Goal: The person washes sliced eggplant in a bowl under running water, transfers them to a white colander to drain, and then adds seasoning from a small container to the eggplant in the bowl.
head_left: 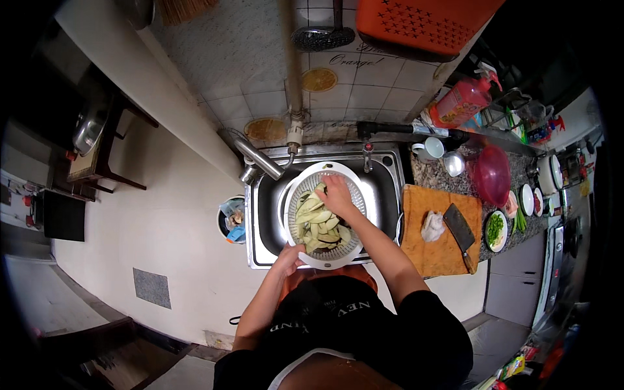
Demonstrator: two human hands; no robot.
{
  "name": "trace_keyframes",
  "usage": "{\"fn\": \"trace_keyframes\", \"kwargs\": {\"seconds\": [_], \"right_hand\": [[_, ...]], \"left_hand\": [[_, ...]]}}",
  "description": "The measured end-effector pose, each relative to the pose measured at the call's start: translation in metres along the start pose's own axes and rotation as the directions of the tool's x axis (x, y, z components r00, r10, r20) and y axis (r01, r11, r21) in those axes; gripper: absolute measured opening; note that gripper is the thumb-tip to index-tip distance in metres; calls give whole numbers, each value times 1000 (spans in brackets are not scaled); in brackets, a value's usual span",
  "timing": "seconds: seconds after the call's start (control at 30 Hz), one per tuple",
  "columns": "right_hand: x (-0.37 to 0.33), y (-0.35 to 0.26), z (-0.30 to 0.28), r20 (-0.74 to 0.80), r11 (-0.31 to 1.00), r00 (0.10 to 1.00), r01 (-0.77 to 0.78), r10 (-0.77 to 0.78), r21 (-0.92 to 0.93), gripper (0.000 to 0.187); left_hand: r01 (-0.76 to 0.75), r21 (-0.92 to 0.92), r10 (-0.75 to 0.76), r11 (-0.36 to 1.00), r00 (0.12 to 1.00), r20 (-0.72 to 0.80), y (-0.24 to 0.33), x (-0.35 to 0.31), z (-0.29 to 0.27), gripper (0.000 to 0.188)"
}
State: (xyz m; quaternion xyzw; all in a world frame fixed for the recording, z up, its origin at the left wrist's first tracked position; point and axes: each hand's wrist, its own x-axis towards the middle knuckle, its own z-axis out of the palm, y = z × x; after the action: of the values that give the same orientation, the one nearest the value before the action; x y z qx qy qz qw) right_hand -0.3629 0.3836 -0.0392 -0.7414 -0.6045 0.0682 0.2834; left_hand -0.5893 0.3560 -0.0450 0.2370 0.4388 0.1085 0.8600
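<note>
A white colander with slotted sides is tilted over the steel sink. In it lie pale green-yellow cut pieces, some dark-edged, that look like eggplant. My left hand grips the colander's near left rim, thumb over the edge. Inside, near the far side, my right hand rests with its fingers apart, touching the upper pieces and part of the wall. A second pale rim shows behind the colander on the left; what it belongs to is mostly hidden.
Right of the sink, a wooden board carries a cleaver and a whitish lump. Beyond are a red bowl and a plate of chopped greens. A faucet reaches over the sink's far left; a bin stands left.
</note>
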Motion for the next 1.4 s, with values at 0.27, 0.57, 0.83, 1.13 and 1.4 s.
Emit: {"fn": "trace_keyframes", "kwargs": {"seconds": [0.27, 0.57, 0.83, 1.13, 1.4], "right_hand": [[-3, -22, -12, 232, 995, 972, 4, -28, 100, 35], [35, -9, -17, -147, 995, 985, 94, -89, 31, 18], [0, -7, -40, -139, 925, 986, -37, 96, 379, 7], [-94, 91, -14, 28, 802, 902, -368, 431, -471, 43], [-73, 30, -23, 831, -219, 496, -807, 252, 548, 57]], "left_hand": [[-68, 44, 73, 997, 991, -109, 14, -18, 12, 31], [-52, 30, 54, 998, 995, -82, 13, -20, 2, 28], [-44, 1, 44, 999, 975, -217, 4, -6, -21, 52], [-234, -17, 218, 972, 928, -303, 22, -16, -15, 40], [128, -214, -130, 968, 991, 3, 9, 21, -32, 20]]}}
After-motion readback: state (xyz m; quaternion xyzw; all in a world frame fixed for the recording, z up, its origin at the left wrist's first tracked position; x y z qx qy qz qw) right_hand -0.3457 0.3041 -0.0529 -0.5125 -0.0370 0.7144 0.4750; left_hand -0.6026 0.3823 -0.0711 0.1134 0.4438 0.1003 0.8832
